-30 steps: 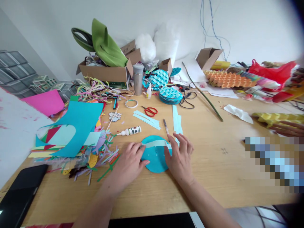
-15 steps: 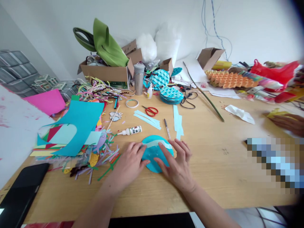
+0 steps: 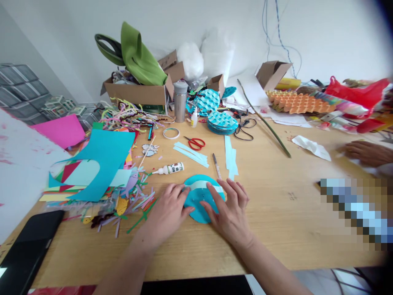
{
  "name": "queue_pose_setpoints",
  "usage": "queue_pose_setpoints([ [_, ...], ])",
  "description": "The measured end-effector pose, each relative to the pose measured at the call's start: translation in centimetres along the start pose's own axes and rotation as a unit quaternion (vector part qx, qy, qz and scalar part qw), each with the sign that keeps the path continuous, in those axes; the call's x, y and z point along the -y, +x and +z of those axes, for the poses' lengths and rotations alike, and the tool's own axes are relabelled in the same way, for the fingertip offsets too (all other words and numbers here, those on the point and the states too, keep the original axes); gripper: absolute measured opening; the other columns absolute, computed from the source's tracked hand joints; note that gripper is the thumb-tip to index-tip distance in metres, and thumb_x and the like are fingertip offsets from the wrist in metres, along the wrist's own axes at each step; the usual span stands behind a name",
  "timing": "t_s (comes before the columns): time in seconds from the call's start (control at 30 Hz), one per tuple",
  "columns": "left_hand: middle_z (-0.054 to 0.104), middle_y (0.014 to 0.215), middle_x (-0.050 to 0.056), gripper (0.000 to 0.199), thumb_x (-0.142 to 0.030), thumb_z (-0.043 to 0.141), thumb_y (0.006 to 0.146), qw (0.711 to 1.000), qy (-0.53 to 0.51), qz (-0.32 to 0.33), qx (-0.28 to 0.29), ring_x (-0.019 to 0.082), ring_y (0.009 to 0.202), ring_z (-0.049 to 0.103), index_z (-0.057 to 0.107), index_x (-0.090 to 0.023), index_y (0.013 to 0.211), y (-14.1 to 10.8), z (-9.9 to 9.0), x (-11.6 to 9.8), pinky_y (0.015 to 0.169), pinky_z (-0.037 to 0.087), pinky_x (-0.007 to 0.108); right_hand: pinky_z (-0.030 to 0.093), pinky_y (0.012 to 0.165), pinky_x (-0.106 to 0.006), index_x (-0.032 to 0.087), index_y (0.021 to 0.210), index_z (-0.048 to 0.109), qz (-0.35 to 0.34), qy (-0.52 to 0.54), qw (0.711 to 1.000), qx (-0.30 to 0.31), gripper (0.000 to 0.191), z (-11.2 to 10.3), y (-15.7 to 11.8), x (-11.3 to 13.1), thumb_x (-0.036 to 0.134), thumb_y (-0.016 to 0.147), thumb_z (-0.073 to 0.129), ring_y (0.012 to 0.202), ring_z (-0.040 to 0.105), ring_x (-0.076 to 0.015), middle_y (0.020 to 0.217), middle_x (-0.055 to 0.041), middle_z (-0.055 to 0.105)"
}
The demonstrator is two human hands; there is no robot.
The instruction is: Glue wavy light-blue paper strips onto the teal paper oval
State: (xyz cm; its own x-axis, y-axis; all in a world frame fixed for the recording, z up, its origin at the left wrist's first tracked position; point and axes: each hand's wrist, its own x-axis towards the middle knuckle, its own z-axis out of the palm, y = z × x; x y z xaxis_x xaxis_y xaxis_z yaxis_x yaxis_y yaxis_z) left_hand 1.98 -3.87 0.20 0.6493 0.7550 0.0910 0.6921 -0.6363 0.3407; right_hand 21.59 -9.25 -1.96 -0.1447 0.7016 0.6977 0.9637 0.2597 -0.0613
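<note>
A round blue paper disc (image 3: pixel 198 214) lies flat on the table before me. Across its upper part runs a pale blue paper strip (image 3: pixel 199 185). My left hand (image 3: pixel 172 205) rests at the disc's left edge, fingertips by the strip's left end and thumb apart, lower on the disc. From the right, my right hand (image 3: pixel 231 209) reaches over the disc with fingers spread; its index fingertip touches the strip and its thumb tip is on the disc. Beyond the disc lie a white glue bottle (image 3: pixel 173 168), a pen (image 3: pixel 216 166) and more pale strips (image 3: pixel 190 155).
Red-handled scissors (image 3: pixel 196 143), a tape roll (image 3: pixel 171 133) and stacked blue discs (image 3: pixel 222 123) lie farther back. Paper scraps (image 3: pixel 138 196) and a cut blue sheet (image 3: pixel 112 151) cover the left. A green stem (image 3: pixel 267 123) and another person's hand (image 3: pixel 368 152) are to the right.
My hands and the disc hold almost the same position. At the right, the other person's hand has shifted, and the yellow cloth-like thing by it no longer shows.
</note>
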Motion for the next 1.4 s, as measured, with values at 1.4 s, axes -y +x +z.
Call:
queue_pose_setpoints([
  [1.4, 0.057, 0.129, 0.010, 0.043, -0.040, 0.055, 0.093, 1.000, -0.003, 0.014, -0.010, 0.027, 0.122, 0.046, 0.052, -0.020, 0.131, 0.0, 0.2, 0.1, 0.103, 0.043, 0.045, 0.037, 0.101, -0.047, 0.030, 0.128, 0.056, -0.016, -0.011, 1.000, -0.024, 0.051, 0.8, 0.5, -0.9, 0.003, 0.086, 0.051, 0.109, 0.052, -0.0232, 0.112, -0.0066, 0.062],
])
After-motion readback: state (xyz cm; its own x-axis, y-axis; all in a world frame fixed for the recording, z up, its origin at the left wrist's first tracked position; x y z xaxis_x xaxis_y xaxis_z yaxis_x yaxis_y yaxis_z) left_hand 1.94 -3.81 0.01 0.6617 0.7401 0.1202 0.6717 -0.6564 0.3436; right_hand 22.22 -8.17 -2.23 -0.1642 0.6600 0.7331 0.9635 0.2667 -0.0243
